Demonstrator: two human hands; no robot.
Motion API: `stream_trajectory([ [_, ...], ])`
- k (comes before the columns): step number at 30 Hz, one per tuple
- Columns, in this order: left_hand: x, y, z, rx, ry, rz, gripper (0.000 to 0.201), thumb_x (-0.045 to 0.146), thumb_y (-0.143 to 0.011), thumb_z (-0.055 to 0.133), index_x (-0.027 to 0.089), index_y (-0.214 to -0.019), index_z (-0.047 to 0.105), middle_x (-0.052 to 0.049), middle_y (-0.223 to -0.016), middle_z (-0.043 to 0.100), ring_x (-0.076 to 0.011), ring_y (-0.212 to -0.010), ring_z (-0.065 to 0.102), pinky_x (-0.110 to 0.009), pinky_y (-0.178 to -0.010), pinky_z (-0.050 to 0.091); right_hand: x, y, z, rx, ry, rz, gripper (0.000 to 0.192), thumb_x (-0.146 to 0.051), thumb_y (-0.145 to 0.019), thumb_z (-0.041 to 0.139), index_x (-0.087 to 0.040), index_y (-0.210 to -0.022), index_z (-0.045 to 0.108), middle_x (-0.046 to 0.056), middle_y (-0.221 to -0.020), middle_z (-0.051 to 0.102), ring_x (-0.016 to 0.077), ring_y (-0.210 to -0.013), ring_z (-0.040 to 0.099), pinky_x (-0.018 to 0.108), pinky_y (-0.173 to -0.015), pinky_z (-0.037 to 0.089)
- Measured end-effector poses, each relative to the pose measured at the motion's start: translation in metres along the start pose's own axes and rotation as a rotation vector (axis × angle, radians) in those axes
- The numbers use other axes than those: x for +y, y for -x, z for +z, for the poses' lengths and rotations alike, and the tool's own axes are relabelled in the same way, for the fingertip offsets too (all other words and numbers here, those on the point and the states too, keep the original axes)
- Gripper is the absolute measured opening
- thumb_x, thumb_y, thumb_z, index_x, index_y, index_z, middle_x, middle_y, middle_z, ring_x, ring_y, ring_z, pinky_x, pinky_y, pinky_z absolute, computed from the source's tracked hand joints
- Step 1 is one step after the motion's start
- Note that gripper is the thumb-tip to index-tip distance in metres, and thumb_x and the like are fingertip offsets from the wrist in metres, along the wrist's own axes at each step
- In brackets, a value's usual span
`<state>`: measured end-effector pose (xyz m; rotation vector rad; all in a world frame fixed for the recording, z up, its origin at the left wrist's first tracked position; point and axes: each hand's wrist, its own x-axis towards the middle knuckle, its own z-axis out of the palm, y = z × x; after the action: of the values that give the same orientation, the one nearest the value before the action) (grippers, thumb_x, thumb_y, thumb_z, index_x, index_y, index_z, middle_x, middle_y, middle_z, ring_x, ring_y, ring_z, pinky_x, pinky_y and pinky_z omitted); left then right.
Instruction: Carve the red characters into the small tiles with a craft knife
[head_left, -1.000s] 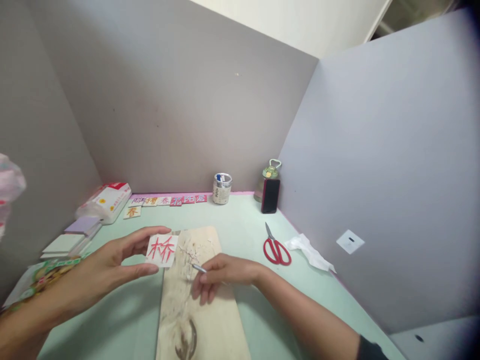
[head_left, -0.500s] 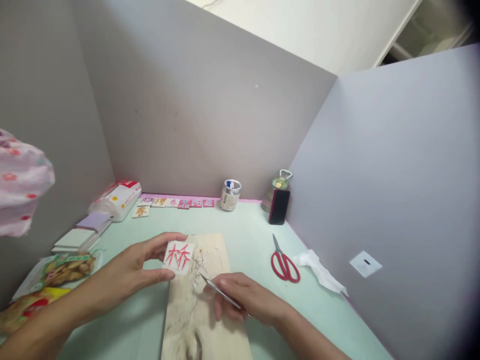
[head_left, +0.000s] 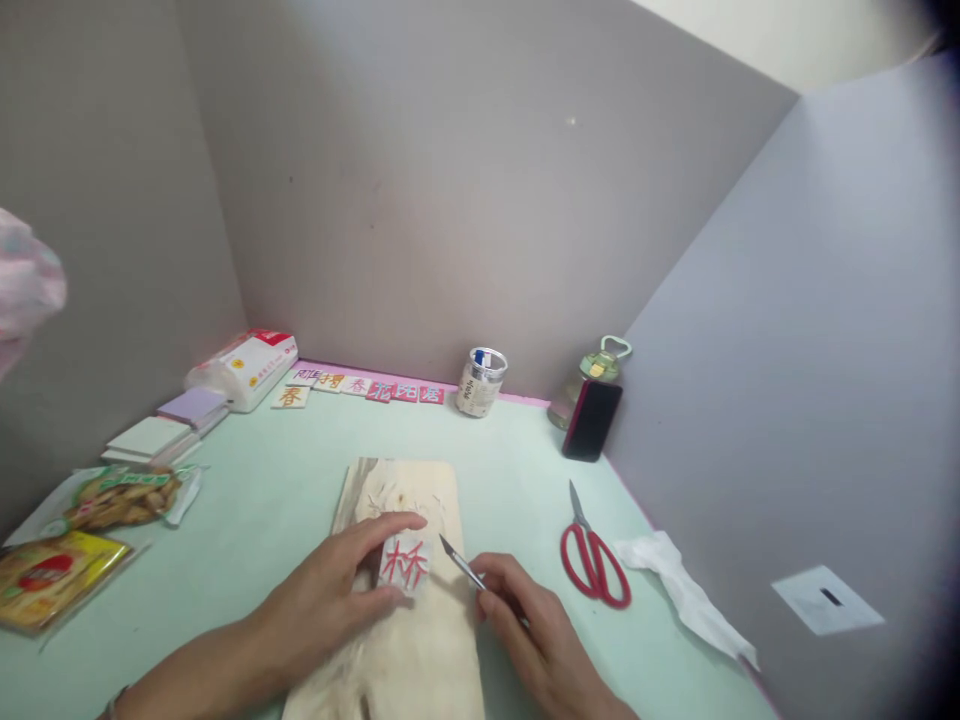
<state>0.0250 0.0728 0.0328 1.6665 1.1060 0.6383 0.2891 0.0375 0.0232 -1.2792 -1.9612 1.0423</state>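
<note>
Holding: the left hand (head_left: pixel 330 605) pinches a small white tile (head_left: pixel 406 564) with a red character on it, thumb and fingers (head_left: pixel 396 522) clenched on its edges, pressing it down on the wooden board (head_left: pixel 409 660).
Blade hand: the right hand (head_left: pixel 536 640) grips a thin craft knife (head_left: pixel 461 563), fingers closed around the handle, the tip just beside the tile's right edge.
Where the tile is: on the board, near the front edge of the counter (head_left: pixel 285 490), about midway across.
Risk, slip: I judge the blade could skid off the tile toward the left thumb, since the tip points at the holding hand.
Risk, shift: the tile is small and held by its edges only, so a push could slide or tip it and spoil the cut.
Count, hands: two.
Count, knives: one.
Count, boards: one.
Count, scissors: one red pair (head_left: pixel 592 558), right of the board.
Count, jars: one small jar (head_left: pixel 480 381) at the back edge.
Count, phones: one dark phone (head_left: pixel 592 420), propped in the back right corner.
Count, finished tiles: about seven along the back edge (head_left: pixel 367 386); too small to be sure.
</note>
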Motion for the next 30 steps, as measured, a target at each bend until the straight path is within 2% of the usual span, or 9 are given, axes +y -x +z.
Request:
stream_trajectory([
  [2,-0.009,-0.001,0.006,0.035,-0.018,0.010,0.059,0.027,-0.081,0.062,0.031,-0.139,0.054,-0.002,-0.143,0.060,-0.0273,-0.131,0.054,-0.042,-0.116,0.037,0.002,-0.002,-0.002,0.033,0.013,-0.018,0.026,-0.035,-0.104,0.041,-0.020,-0.105,0.063,0.004,-0.087,0.063,0.0179,-0.077,0.056,0.027,-0.068,0.042],
  [5,-0.023,-0.001,0.012,0.091,-0.055,0.056,0.053,0.033,-0.086,0.062,0.036,-0.139,0.054,0.001,-0.144,0.058,-0.0254,-0.133,0.053,-0.040,-0.117,0.036,0.005,-0.003,-0.003,0.079,0.030,-0.086,0.026,-0.032,-0.103,0.043,-0.020,-0.105,0.065,0.005,-0.090,0.064,0.0179,-0.080,0.059,0.027,-0.070,0.044],
  [10,-0.038,-0.001,0.015,0.087,-0.175,0.121,0.047,0.035,-0.093,0.059,0.044,-0.139,0.052,0.005,-0.142,0.058,-0.0219,-0.132,0.053,-0.037,-0.114,0.039,0.010,-0.003,-0.005,0.089,0.054,-0.099,0.024,-0.029,-0.102,0.047,-0.020,-0.102,0.069,0.004,-0.085,0.065,0.0161,-0.073,0.059,0.025,-0.066,0.044],
  [17,-0.039,0.000,0.015,0.075,-0.230,0.232,0.049,0.031,-0.092,0.062,0.044,-0.138,0.052,0.003,-0.125,0.065,-0.0215,-0.116,0.059,-0.036,-0.104,0.045,0.012,-0.003,-0.006,0.095,0.111,-0.153,0.022,-0.028,-0.101,0.051,-0.022,-0.106,0.072,0.003,-0.081,0.063,0.0154,-0.069,0.059,0.025,-0.063,0.043],
  [23,-0.035,0.001,0.017,0.107,-0.257,0.230,0.047,0.029,-0.092,0.062,0.045,-0.135,0.053,0.005,-0.125,0.066,-0.0201,-0.116,0.059,-0.033,-0.103,0.044,0.012,-0.003,-0.009,0.056,0.106,-0.162,0.024,-0.026,-0.101,0.052,-0.023,-0.108,0.074,0.005,-0.087,0.064,0.0164,-0.075,0.062,0.026,-0.066,0.046],
  [30,-0.037,0.000,0.017,0.118,-0.292,0.276,0.048,0.029,-0.094,0.061,0.042,-0.139,0.051,0.002,-0.123,0.067,-0.0210,-0.112,0.060,-0.033,-0.100,0.047,0.013,-0.001,-0.012,0.065,0.193,-0.268,0.024,-0.018,-0.100,0.053,-0.022,-0.111,0.073,0.006,-0.088,0.065,0.0161,-0.076,0.063,0.025,-0.066,0.048],
])
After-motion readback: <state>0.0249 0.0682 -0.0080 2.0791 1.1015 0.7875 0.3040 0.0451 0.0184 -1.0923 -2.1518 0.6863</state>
